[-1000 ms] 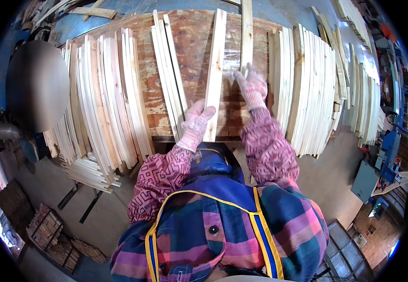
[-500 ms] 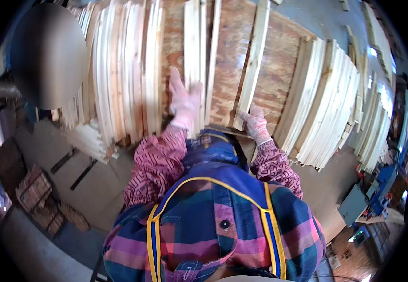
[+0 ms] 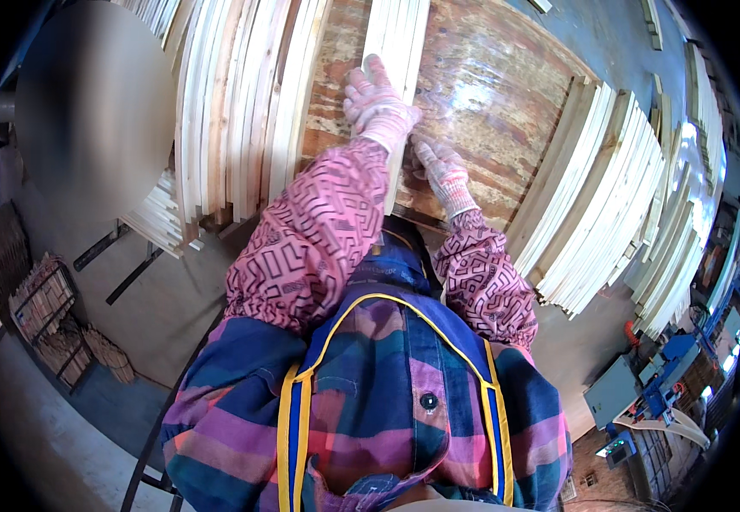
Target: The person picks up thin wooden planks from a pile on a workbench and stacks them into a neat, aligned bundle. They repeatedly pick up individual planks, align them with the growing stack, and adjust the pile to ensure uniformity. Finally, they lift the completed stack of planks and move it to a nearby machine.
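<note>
A narrow group of pale wooden strips (image 3: 394, 47) lies side by side on the plywood table top (image 3: 498, 81), running away from me. My left hand (image 3: 380, 107), in a whitish-pink knit glove, rests over these strips with its fingers stretched forward and its thumb out to the right. Just right of the strips' near end is my right hand (image 3: 444, 173), gloved alike, low over the plywood. Its fingers are curled in, and I see nothing between them. The left hand and sleeve cover part of the strips.
Rows of wooden strips (image 3: 242, 102) stand packed on the left, and another stack (image 3: 604, 192) lies on the right. Further right are more strips (image 3: 673, 247) and a blue-grey machine (image 3: 630, 384). Bundled wood (image 3: 50, 294) stands on the floor at lower left.
The strip that lay apart on the right has joined the group in the middle. My right hand has moved left with it and released it; my left hand has moved forward and right onto the strips.
</note>
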Action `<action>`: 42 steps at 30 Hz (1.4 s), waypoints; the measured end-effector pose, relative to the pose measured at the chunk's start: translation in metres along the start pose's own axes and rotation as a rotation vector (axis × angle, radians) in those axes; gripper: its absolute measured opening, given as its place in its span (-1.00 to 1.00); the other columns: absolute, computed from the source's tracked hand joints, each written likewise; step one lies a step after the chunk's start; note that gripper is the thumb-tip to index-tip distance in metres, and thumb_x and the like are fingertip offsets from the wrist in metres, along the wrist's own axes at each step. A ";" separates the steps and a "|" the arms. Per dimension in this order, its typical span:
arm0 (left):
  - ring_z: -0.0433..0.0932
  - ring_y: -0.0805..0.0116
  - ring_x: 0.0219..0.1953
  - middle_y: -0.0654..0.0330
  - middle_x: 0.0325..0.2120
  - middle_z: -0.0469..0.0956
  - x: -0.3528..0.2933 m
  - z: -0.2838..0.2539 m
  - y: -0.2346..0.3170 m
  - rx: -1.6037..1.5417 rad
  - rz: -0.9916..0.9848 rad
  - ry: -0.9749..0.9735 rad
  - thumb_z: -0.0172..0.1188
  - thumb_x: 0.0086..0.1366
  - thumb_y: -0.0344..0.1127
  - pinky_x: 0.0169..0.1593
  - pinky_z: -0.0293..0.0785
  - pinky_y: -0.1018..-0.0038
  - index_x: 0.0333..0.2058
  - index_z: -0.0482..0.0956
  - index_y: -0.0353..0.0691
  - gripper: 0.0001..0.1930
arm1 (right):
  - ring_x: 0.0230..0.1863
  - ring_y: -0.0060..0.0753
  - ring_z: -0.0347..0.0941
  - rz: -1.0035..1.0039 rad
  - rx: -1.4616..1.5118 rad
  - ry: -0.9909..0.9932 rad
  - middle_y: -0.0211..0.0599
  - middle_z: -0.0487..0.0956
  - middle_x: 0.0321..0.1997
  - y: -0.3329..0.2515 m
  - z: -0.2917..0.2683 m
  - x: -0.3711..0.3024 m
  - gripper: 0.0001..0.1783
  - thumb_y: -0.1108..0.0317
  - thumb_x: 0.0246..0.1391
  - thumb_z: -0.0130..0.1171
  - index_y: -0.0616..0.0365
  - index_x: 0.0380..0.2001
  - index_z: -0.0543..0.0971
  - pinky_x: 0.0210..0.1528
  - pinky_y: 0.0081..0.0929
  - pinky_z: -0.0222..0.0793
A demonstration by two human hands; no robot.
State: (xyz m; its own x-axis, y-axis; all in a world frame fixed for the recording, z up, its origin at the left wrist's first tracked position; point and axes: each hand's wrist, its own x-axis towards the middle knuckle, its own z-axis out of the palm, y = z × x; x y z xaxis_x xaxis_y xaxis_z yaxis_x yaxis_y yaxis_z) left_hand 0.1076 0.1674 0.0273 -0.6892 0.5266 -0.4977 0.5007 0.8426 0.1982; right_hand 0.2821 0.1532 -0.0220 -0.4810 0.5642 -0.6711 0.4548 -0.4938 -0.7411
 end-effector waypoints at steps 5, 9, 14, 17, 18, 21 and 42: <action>0.54 0.07 0.17 -0.09 0.09 0.57 0.019 0.028 -0.063 -1.663 0.159 -0.770 0.53 0.12 -0.13 0.38 0.33 0.27 0.34 0.31 -0.36 -0.11 | 0.20 -0.12 0.53 -0.142 -0.211 0.176 0.03 0.63 0.14 -0.050 0.014 -0.033 -0.42 -0.03 0.38 0.07 0.22 0.22 0.54 0.27 -0.29 0.37; 0.50 0.12 0.20 0.01 0.12 0.55 0.002 0.031 -0.098 -1.387 0.166 -0.347 0.23 0.39 -0.02 0.32 0.39 0.29 0.21 0.51 -0.29 -0.44 | 0.09 -0.06 0.59 -0.186 -0.614 0.218 0.06 0.67 0.01 -0.090 0.006 -0.041 -0.40 -0.09 0.27 0.18 0.18 0.14 0.59 0.19 -0.22 0.44; 0.26 0.00 0.39 0.00 0.34 0.32 0.007 0.016 -0.098 -0.397 0.290 -0.239 0.03 0.39 0.29 0.45 0.15 0.18 0.40 0.31 0.07 -0.28 | 0.10 0.01 0.59 -0.274 -0.709 0.157 0.08 0.67 0.01 -0.060 0.007 -0.003 -0.36 -0.10 0.11 0.32 0.16 0.10 0.62 0.17 -0.17 0.45; 0.22 -0.06 0.42 -0.02 0.34 0.32 0.015 0.016 -0.102 -0.302 0.311 -0.229 0.05 0.35 0.33 0.46 0.13 0.17 0.41 0.28 0.08 -0.23 | 0.05 -0.15 0.62 -0.227 -0.527 0.171 -0.02 0.69 0.01 -0.040 -0.002 0.009 -0.41 0.06 0.10 0.39 0.17 0.12 0.61 0.14 -0.26 0.48; 0.21 -0.07 0.42 -0.03 0.34 0.33 0.012 0.017 -0.104 -0.310 0.313 -0.220 0.07 0.33 0.33 0.46 0.12 0.17 0.41 0.29 0.06 -0.22 | 0.03 -0.21 0.63 -0.190 -0.409 0.133 -0.06 0.70 0.00 -0.037 -0.007 0.007 -0.43 0.09 0.12 0.39 0.18 0.13 0.60 0.11 -0.29 0.49; 0.20 -0.06 0.43 -0.08 0.31 0.36 -0.010 0.013 -0.099 -0.461 0.339 -0.016 0.22 0.27 0.28 0.47 0.10 0.20 0.37 0.34 0.00 -0.20 | -0.09 -0.41 0.62 -0.049 -0.135 0.107 -0.21 0.71 -0.07 -0.039 -0.022 -0.006 -0.54 0.24 0.21 0.33 0.25 0.10 0.60 0.03 -0.44 0.52; 0.67 0.02 -0.04 -0.10 0.07 0.58 -0.076 -0.020 -0.102 -1.627 0.151 -1.060 0.28 0.16 -0.63 0.06 0.68 0.03 0.33 0.33 -0.18 -0.27 | -0.15 -0.22 0.65 -0.030 0.683 -0.173 -0.08 0.67 -0.10 -0.017 -0.044 -0.029 0.16 -0.68 0.08 -0.27 0.26 0.22 0.43 -0.04 -0.23 0.65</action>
State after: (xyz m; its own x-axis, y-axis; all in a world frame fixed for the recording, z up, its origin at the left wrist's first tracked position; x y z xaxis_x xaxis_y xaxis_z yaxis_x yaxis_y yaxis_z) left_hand 0.0984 0.0437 0.0615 0.1618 0.8465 -0.5071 -0.7975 0.4149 0.4381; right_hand 0.3211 0.1744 0.0111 -0.6239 0.4990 -0.6014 -0.1058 -0.8165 -0.5676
